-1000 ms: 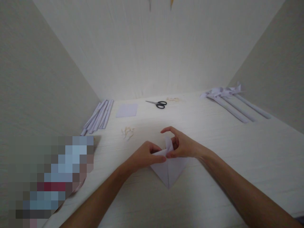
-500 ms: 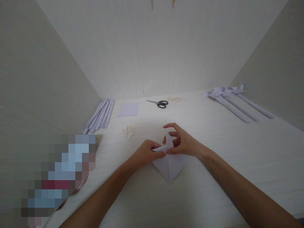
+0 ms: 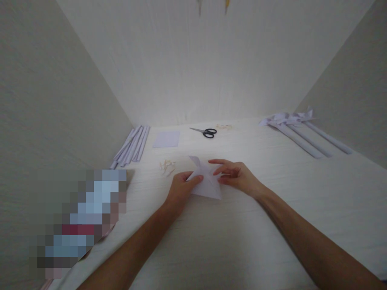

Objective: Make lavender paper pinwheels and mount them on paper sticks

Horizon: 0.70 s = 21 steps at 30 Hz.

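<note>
A white paper pinwheel (image 3: 207, 187), partly folded, is held just above the table, one pointed flap standing up at its upper left. My left hand (image 3: 181, 187) is closed on its left side, thumb pressed on top near the middle and the fingers underneath. At the right edge, my right hand (image 3: 237, 176) has its thumb and curled fingers on the paper, while the index finger stretches out above it. The exact contact of those fingertips is hard to see.
Black-handled scissors (image 3: 208, 133), a square of paper (image 3: 166, 139) and thin pale scraps (image 3: 167, 166) lie beyond my hands. Rolled paper tubes (image 3: 133, 145) are piled at left; finished pinwheels on tubes (image 3: 287, 119) lie at right. A blurred-out patch (image 3: 90, 213) covers the left edge.
The pinwheel has been turned, so its lower corner no longer points at me, and lifted slightly away. My right hand has let go of the raised flap and shifted to the right edge.
</note>
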Tool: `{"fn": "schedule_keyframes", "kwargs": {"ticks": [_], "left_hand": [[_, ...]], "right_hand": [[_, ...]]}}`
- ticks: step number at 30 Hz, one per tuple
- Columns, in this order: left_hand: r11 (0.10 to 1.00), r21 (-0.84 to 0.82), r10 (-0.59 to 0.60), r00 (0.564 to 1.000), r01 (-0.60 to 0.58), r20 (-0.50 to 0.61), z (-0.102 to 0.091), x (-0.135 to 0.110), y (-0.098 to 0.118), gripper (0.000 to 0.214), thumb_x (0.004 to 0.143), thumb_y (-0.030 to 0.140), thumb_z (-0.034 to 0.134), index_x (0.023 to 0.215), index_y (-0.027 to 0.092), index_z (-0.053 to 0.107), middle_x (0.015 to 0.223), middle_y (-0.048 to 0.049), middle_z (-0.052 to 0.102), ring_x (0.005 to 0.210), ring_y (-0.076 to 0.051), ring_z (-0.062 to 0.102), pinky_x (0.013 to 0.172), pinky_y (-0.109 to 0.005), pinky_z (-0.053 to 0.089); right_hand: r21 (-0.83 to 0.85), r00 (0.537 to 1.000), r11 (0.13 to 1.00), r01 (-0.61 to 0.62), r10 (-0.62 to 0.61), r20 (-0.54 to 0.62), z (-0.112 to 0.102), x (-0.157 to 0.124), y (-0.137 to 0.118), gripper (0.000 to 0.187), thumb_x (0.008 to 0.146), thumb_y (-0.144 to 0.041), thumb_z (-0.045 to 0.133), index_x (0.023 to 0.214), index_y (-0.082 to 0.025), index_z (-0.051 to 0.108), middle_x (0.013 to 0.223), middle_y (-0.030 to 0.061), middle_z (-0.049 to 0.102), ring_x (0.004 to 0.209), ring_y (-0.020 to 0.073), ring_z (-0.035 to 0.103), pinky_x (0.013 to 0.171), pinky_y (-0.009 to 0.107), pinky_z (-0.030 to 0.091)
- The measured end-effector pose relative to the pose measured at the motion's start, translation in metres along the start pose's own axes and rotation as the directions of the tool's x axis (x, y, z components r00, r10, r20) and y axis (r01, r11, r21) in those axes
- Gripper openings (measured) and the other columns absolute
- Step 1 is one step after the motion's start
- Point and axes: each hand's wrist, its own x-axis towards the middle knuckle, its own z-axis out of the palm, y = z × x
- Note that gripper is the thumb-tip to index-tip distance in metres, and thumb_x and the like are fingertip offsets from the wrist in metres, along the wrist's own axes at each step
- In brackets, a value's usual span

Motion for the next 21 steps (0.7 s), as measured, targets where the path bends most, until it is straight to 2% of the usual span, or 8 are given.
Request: {"fn": "schedule_keyframes", "kwargs": {"ticks": [4,7,10,12,15,17,19,21], "left_hand": [[0.998,-0.068,-0.006,1.0,0.007,0.009,-0.001,0.0,0.001,0.026,0.06,0.027,0.061,0.08,0.01,0.065,0.062,-0.0049,0.065,0.055,-0.014,0.057,0.057,-0.026,0.043],[0.995,-0.095,-0.012,1.0,0.013,0.01,0.0,0.0,0.001,0.025,0.061,0.026,0.06,0.08,0.01,0.065,0.062,-0.005,0.064,0.054,-0.014,0.057,0.058,-0.026,0.043],[0.996,-0.091,-0.004,1.0,0.006,0.023,0.001,0.0,0.001,0.026,0.061,0.025,0.06,0.081,0.011,0.065,0.062,-0.0043,0.064,0.054,-0.014,0.057,0.057,-0.026,0.043],[0.998,-0.063,0.004,1.0,-0.002,0.023,0.001,-0.001,0.0,0.026,0.061,0.026,0.06,0.081,0.011,0.065,0.06,-0.0036,0.064,0.053,-0.013,0.056,0.055,-0.025,0.042],[1.0,0.021,0.018,1.0,-0.018,-0.008,0.002,-0.002,-0.001,0.025,0.06,0.029,0.06,0.077,0.011,0.066,0.057,-0.0023,0.062,0.05,-0.012,0.053,0.049,-0.022,0.038],[0.997,0.072,0.026,0.999,-0.024,-0.03,0.003,-0.002,-0.002,0.024,0.06,0.029,0.06,0.075,0.012,0.066,0.056,-0.0016,0.061,0.048,-0.011,0.052,0.047,-0.021,0.036],[0.994,0.106,0.034,0.999,-0.029,-0.039,0.003,-0.002,-0.002,0.023,0.061,0.03,0.059,0.074,0.012,0.066,0.056,-0.0013,0.061,0.049,-0.011,0.052,0.047,-0.021,0.036],[0.99,0.132,0.046,0.998,-0.04,-0.04,0.003,-0.002,-0.003,0.024,0.061,0.031,0.059,0.073,0.012,0.066,0.057,-0.0013,0.061,0.05,-0.012,0.052,0.048,-0.021,0.036]], "right_hand": [[0.016,0.998,0.999,0.03,-0.029,-0.057,0.0,-0.001,0.0,0.022,0.061,-0.007,0.061,0.077,-0.022,0.065,0.132,0.0022,0.033,0.103,0.0179,0.049,0.07,0.025,0.046],[0.088,1.0,0.996,0.019,-0.017,-0.015,-0.001,-0.001,-0.001,0.019,0.062,-0.008,0.062,0.074,-0.022,0.066,0.126,0.0029,0.041,0.105,0.0183,0.047,0.074,0.027,0.045],[0.13,0.999,0.991,-0.032,0.029,0.026,0.001,-0.001,-0.001,0.014,0.06,-0.01,0.065,0.068,-0.021,0.067,0.108,0.0033,0.056,0.093,0.0162,0.055,0.074,0.029,0.046],[0.134,0.998,0.989,-0.055,0.055,0.004,0.004,0.0,-0.001,0.012,0.058,-0.011,0.067,0.065,-0.021,0.067,0.099,0.0022,0.059,0.086,0.0146,0.057,0.073,0.028,0.045],[0.115,0.996,0.992,-0.056,0.063,-0.056,0.006,0.002,0.001,0.008,0.058,-0.014,0.068,0.064,-0.02,0.067,0.095,0.0014,0.06,0.082,0.0124,0.056,0.072,0.026,0.044],[0.092,0.992,0.993,-0.071,0.079,-0.096,0.007,0.003,0.004,0.002,0.061,-0.019,0.066,0.06,-0.018,0.066,0.083,0.0013,0.061,0.069,0.009,0.055,0.062,0.022,0.042],[0.071,0.984,0.992,-0.107,0.116,-0.133,0.008,0.003,0.007,0.01,0.065,-0.025,0.064,0.059,-0.016,0.064,0.065,-0.0004,0.059,0.055,0.006,0.049,0.051,0.02,0.037],[0.06,0.976,0.988,-0.142,0.15,-0.159,0.008,0.003,0.01,0.014,0.067,-0.028,0.062,0.061,-0.015,0.062,0.055,-0.0022,0.054,0.048,0.005,0.044,0.047,0.02,0.032]]}}
